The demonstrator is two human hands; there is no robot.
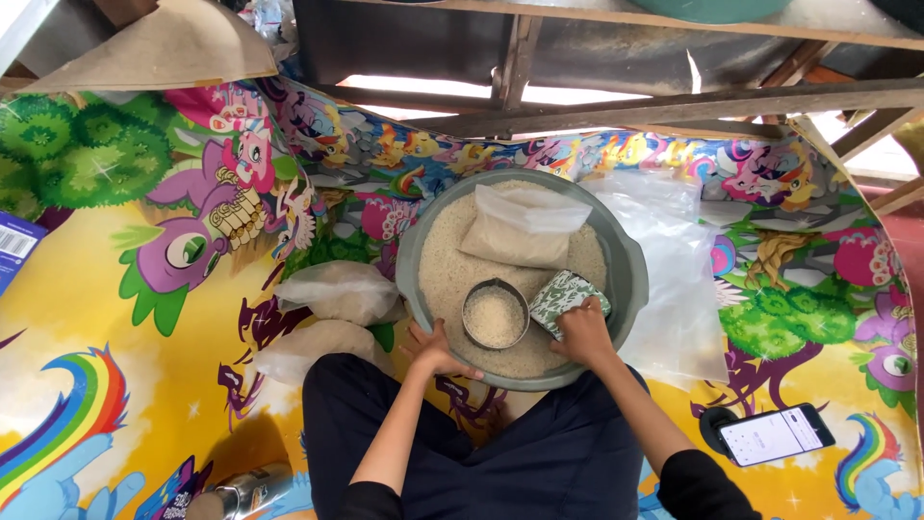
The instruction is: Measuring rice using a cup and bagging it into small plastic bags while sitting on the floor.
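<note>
A grey round basin (626, 260) full of white rice sits on a colourful cartoon mat in front of my crossed legs. My left hand (435, 351) rests on the basin's near rim, fingers curled over the edge. My right hand (582, 332) holds a green patterned cup (563, 297) tipped over the rice. A small round metal tin (495, 313) filled with rice stands in the basin between my hands. A filled clear plastic bag of rice (520, 226) lies on the rice at the far side.
Two filled plastic bags (337, 289) (318, 347) lie left of the basin. Empty clear bags (674, 270) lie to its right. A smartphone (775, 433) lies at lower right, a metal bottle (245, 491) at lower left. Wooden beams (674, 101) cross overhead.
</note>
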